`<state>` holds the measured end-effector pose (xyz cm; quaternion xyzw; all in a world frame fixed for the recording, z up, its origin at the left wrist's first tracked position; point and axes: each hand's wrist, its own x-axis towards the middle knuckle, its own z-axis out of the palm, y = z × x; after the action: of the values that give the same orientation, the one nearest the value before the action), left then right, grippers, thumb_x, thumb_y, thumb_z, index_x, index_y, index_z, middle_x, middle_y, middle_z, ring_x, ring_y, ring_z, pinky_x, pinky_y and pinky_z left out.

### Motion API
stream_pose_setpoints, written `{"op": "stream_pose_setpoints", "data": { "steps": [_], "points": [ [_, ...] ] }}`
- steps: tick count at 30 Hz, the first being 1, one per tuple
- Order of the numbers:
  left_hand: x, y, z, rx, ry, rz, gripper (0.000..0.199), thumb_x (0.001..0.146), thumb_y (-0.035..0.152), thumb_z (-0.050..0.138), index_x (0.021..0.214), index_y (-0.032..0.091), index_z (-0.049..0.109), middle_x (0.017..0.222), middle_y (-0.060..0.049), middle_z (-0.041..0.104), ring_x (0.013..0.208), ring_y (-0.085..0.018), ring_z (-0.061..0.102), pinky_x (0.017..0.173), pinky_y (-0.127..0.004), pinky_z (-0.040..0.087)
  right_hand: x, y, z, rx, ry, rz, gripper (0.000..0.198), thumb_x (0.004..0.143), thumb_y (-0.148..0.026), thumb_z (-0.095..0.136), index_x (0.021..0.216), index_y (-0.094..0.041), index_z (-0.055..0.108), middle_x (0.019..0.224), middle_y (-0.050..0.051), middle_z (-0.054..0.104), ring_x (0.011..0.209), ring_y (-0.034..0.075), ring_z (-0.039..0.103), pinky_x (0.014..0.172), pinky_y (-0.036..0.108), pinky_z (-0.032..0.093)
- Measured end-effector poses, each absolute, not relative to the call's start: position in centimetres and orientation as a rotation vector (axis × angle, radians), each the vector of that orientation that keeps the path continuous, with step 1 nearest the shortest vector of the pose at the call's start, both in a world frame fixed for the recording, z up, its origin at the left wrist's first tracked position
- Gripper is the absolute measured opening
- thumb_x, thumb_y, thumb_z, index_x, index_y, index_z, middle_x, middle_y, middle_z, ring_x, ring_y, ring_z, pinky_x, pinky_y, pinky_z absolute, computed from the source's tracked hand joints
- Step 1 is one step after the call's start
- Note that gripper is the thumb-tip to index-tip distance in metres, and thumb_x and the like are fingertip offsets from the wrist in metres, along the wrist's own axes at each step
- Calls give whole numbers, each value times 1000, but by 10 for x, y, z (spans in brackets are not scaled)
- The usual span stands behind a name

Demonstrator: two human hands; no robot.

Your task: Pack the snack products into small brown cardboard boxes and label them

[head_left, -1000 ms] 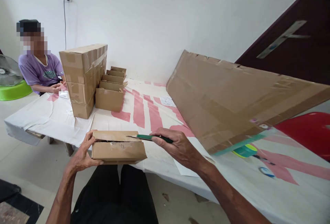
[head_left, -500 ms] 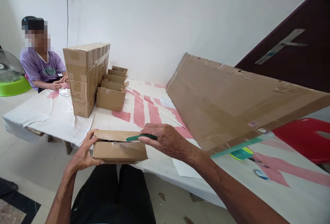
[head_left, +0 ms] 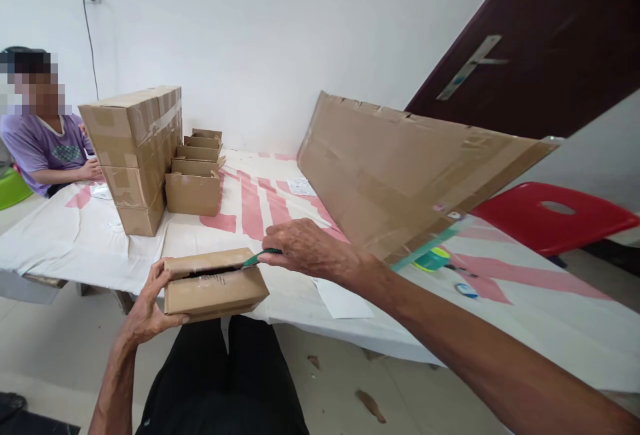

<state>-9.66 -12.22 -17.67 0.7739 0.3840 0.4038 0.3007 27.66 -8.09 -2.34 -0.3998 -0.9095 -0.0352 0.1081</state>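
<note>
A small brown cardboard box (head_left: 217,296) is held at the table's front edge, above my lap. My left hand (head_left: 153,305) grips its left end, thumb on the front face and fingers on top. Closed around a green-handled utility knife (head_left: 261,256), my right hand (head_left: 300,248) is at the box's right end. The knife's tip meets the seam at the upper right, and its blade is hard to make out. Along that seam a dark gap shows between the top panel and the front panel.
Stacked taped boxes (head_left: 143,155) stand at the left, beside a row of open cartons (head_left: 193,195). A large cardboard sheet (head_left: 400,168) leans at the right. Near it lie a tape roll (head_left: 466,290), a green-yellow container (head_left: 431,259) and white paper (head_left: 343,298). A person (head_left: 45,141) sits far left.
The knife has moved along the seam to the box's right end, and the gap behind it has widened. The view has turned right, so things sit further left.
</note>
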Motion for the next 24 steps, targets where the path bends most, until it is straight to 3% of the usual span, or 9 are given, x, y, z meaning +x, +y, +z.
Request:
{"op": "stream_pose_setpoints", "data": {
  "steps": [4, 8, 13, 18, 21, 24],
  "points": [
    [-95, -123, -171, 2031, 1048, 1036, 98, 75, 44, 93, 159, 35, 43, 168, -14, 26, 159, -41, 27, 129, -62, 25, 314, -85, -21, -1241, -2580, -14, 45, 103, -57, 56, 78, -25, 75, 78, 4, 74, 70, 18, 63, 60, 29, 34],
    [-90, -125, -155, 2002, 1119, 955, 103, 75, 45, 91, 162, 34, 38, 166, -14, 31, 159, -42, 26, 128, -60, 30, 351, -89, -46, -1340, -2292, 97, 37, 104, -52, 52, 97, -24, 75, 94, 6, 77, 82, 20, 67, 74, 32, 47],
    [-88, -121, -146, 1978, 1109, 954, 113, 74, 45, 91, 166, 35, 27, 168, -13, 29, 156, -43, 30, 121, -58, 42, 352, -86, -158, -1550, -1899, 206, 40, 98, -52, 47, 101, -20, 71, 94, 10, 73, 83, 25, 68, 74, 37, 52],
    [-88, -117, -145, 1977, 1120, 925, 120, 71, 47, 92, 168, 32, 24, 168, -14, 29, 155, -44, 31, 119, -58, 44, 330, -79, -247, -1616, -1706, 179, 48, 96, -61, 44, 98, -21, 70, 94, 12, 71, 88, 29, 68, 77, 40, 53],
    [-87, -114, -143, 1933, 1123, 919, 124, 69, 49, 93, 168, 30, 21, 169, -15, 27, 155, -45, 30, 119, -58, 43, 323, -75, -242, -1516, -1646, 191, 50, 96, -64, 45, 92, -22, 70, 90, 12, 70, 88, 30, 68, 79, 43, 55],
    [-85, -112, -141, 1893, 1123, 910, 126, 68, 51, 94, 168, 28, 21, 170, -16, 26, 155, -44, 31, 120, -58, 42, 312, -75, -204, -1379, -1627, 235, 45, 102, -58, 44, 97, -22, 71, 100, 13, 72, 96, 29, 69, 83, 43, 57]
  ]
}}
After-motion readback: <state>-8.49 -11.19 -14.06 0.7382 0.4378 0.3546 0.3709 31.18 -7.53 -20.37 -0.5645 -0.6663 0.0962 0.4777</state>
